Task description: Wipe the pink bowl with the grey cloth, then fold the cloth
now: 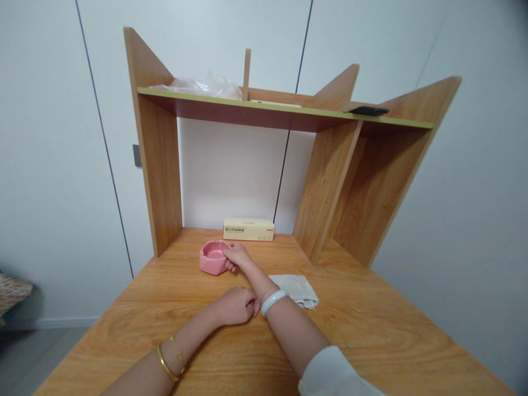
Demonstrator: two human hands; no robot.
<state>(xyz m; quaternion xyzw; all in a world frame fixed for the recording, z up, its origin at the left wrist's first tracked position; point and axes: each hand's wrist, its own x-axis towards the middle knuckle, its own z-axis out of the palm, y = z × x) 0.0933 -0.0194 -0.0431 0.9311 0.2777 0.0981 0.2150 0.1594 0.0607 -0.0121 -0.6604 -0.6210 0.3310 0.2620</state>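
Note:
A pink faceted ashtray with a notched rim sits on the wooden desk. My right hand grips its right edge, the thumb over the rim and the other fingers against the outer side. Closer to me, my left hand rests low over the desk, loosely fisted, with nothing visible in it. Its curled fingers are close to my right wrist; whether they touch is unclear. A folded pale grey cloth lies to the right, partly hidden behind my right forearm.
A cream-coloured long box with printed lettering stands behind the ashtray. Around it rises a wooden desk hutch with upright panels. Its upper shelf bears a clear plastic bag and a flat black object.

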